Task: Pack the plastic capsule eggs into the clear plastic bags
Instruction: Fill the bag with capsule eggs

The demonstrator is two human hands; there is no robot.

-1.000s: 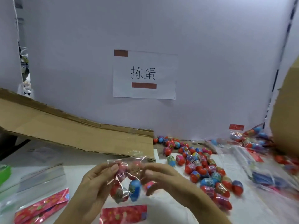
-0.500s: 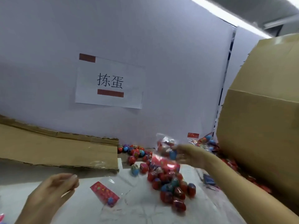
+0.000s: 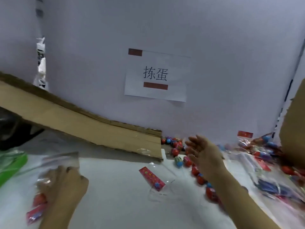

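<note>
Two hands: both in the head view, over a white table point(image 3: 115, 204).
Left hand point(image 3: 66, 184): lower left, palm down on a stack of clear plastic bags point(image 3: 61, 161); fingers bent onto the film, motion blur, cannot tell whether it grips or just presses.
Right hand point(image 3: 203, 154): raised above the loose eggs, fingers spread and fairly straight, holding nothing.
Capsule eggs point(image 3: 179, 161): loose scatter at center-right of the table, mostly red with some blue and green, running from the base of the back wall toward the right forearm; part of the pile is hidden behind the right hand and arm.
Single bag point(image 3: 158, 185): clear, with a red header card point(image 3: 151, 178), lying flat on the table between the two hands, touching neither.
Packed bags point(image 3: 260, 146): heap of filled bags with red headers at far right, against a cardboard box point(image 3: 293, 133).
Bag near left wrist: red header point(image 3: 35, 214) and something red and round point(image 3: 39, 199) under film, blurred.
Cardboard sheet point(image 3: 74, 128): slanted along the back wall, left to center.
Paper sign point(image 3: 156, 76): taped on the wall, two printed characters.
Green item point(image 3: 11, 169): left edge, blurred, unidentifiable.
</note>
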